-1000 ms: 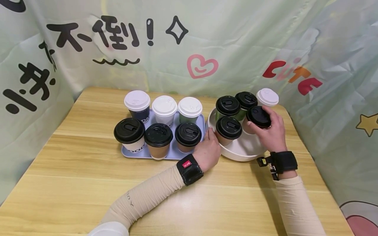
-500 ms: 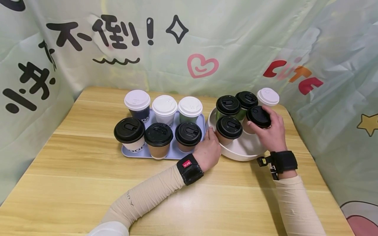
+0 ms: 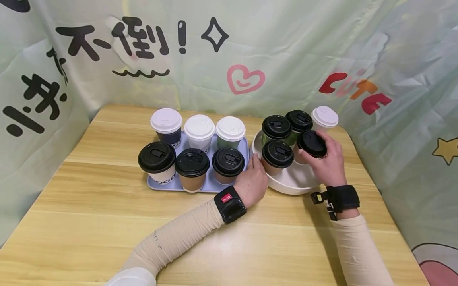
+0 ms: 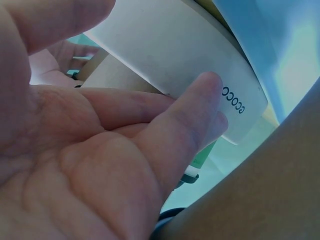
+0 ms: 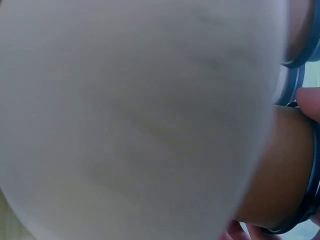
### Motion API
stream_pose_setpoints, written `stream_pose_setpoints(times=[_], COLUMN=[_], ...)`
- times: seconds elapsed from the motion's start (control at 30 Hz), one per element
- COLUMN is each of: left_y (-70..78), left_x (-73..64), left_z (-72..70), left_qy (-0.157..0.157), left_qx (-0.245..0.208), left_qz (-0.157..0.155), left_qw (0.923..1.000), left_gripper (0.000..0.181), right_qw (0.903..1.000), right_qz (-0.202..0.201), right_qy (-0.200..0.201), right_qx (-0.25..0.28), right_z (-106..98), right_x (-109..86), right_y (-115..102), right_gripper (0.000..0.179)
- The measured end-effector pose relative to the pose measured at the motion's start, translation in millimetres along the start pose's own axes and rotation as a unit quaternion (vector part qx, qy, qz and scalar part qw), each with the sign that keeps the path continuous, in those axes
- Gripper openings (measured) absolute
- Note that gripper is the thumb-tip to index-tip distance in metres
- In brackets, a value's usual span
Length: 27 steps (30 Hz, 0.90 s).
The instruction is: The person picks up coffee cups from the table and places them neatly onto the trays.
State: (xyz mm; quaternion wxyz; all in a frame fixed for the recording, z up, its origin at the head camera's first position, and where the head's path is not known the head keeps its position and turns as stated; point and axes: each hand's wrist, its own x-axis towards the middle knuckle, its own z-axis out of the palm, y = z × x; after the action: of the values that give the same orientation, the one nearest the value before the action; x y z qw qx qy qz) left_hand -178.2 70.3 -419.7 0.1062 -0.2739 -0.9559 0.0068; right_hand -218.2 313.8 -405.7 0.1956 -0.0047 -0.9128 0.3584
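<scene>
My right hand (image 3: 330, 161) grips a brown paper coffee cup (image 3: 300, 157) by its black lid, over the right side of a round white tray (image 3: 291, 189). In the right wrist view the brown cup (image 5: 280, 167) shows at the right, partly hidden by the tray's pale wall (image 5: 135, 120). My left hand (image 3: 253, 183) rests its outstretched fingers against the tray's left wall. The left wrist view has those fingers (image 4: 185, 115) on the white wall beside the "ecoco" print. Another black-lidded brown cup (image 3: 274, 169) and two green cups with black lids (image 3: 276, 126) stand in the tray.
A blue rectangular tray (image 3: 157, 187) left of the round one bears several lidded cups in two rows, white lids behind and black lids in front. A white-lidded cup (image 3: 325, 117) stands behind the round tray. Printed fabric (image 3: 286, 51) hangs around the wooden table (image 3: 222, 250).
My right hand has shifted slightly left and toward me with the brown cup. The left hand stays against the round tray.
</scene>
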Motion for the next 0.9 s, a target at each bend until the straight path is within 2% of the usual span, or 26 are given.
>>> stream_pose_setpoints(times=[0.2, 0.5, 0.67, 0.9], left_y=[-0.2, -0.6, -0.4, -0.7], left_x=[0.5, 0.1, -0.4, 0.6], left_z=[0.6, 1.0, -0.1, -1.0], left_qy=[0.005, -0.010, -0.021, -0.017], left_qx=[0.006, -0.005, -0.002, -0.003], left_qz=[0.001, 0.001, 0.003, 0.001], left_qw=[1.0000, 0.9999, 0.9998, 0.9998], left_gripper=[0.049, 0.052, 0.052, 0.051], right_qw=[0.9999, 0.9996, 0.9995, 0.9991], right_qz=[0.002, -0.016, -0.008, 0.005], right_qy=[-0.015, -0.023, -0.030, -0.043], right_qx=[-0.002, 0.000, 0.000, -0.003], right_z=[3.4, 8.1, 8.5, 6.5], right_x=[-1.0, -1.7, -2.5, -1.3], right_y=[2.7, 7.3, 6.9, 5.4], right_gripper=[0.078, 0.078, 0.077, 0.079])
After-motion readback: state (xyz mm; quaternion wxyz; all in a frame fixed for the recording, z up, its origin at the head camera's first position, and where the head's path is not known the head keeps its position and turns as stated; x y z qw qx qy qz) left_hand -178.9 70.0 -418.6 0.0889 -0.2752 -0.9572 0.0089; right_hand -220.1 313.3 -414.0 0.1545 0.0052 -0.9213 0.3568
